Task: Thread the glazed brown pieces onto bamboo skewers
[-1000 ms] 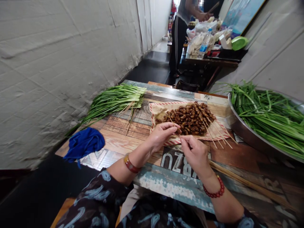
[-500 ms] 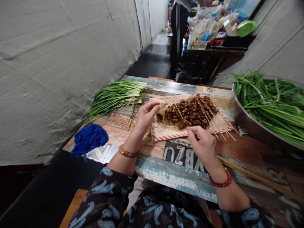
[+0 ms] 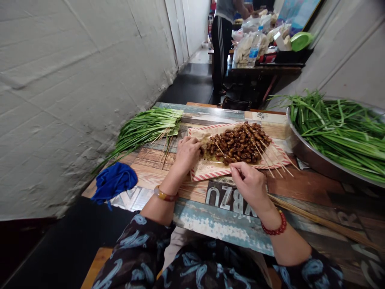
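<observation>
Dark brown glossy pieces [image 3: 240,142] lie heaped on red-and-white edged paper [image 3: 207,172], with several skewers [image 3: 270,154] sticking out at the heap's right. My left hand [image 3: 189,154] is at the paper's left edge, fingers curled over a dark piece [image 3: 201,151] that shows partly beside the fingertips. My right hand [image 3: 246,178] is pinched at the paper's front edge, on the end of a thin skewer [image 3: 221,151] that slants up left into the heap.
Green stalks [image 3: 147,126] with skewers lie at the table's left, a blue cloth [image 3: 114,181] nearer. A metal basin [image 3: 315,158] of greens stands right; long sticks [image 3: 321,220] lie before it. Beyond, a person [image 3: 221,44] stands by a cluttered table [image 3: 267,71].
My left hand has lowered onto the paper's left edge, and its fingers have curled down by the dark piece. My right hand stays pinched at the front edge. The view has shifted slightly.
</observation>
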Motion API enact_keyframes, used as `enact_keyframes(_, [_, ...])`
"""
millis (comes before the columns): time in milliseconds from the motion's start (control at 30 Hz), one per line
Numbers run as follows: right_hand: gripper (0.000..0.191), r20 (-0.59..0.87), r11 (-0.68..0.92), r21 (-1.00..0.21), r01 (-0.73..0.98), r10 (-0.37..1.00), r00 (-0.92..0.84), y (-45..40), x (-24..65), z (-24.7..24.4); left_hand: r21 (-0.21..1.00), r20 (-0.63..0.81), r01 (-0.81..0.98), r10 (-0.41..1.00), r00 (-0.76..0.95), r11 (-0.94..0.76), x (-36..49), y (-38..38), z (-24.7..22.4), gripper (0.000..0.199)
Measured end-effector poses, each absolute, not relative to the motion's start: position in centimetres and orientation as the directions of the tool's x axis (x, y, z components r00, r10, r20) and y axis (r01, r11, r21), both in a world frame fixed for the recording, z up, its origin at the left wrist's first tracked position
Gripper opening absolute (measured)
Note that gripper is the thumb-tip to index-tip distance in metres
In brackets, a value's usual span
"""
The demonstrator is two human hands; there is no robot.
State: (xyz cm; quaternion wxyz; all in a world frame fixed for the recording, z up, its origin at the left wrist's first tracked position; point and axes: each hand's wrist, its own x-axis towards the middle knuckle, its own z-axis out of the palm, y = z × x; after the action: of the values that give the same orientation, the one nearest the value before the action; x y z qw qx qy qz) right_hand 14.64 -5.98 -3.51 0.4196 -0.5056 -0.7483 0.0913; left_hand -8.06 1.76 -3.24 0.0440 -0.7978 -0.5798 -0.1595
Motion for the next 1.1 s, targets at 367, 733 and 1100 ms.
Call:
enact_keyframes(367, [0.021,0.542,0.479,-0.562,0.675,0.829,-0.137,-6.0,14.7,-3.6,0.623,0.387,0.711,0.919,0.082,-0.326,-7.9,1.8,-2.8,0.017])
enact_keyframes(733, [0.019,0.532,0.519,-0.603,0.605,0.828,-0.180,-6.2,14.4,-3.3,0.953,0.098,-0.295,0.992,0.075,-0.072,-5.9,0.2,-0.9,0.029])
enact_keyframes(1100, [0.018,0.519,0.529,-0.615,0.584,0.830,-0.205,-6.2,14.4,-3.5,0.881,0.021,-0.471,0.991,0.130,0.043,-5.7,0.1,-1.1,0.028])
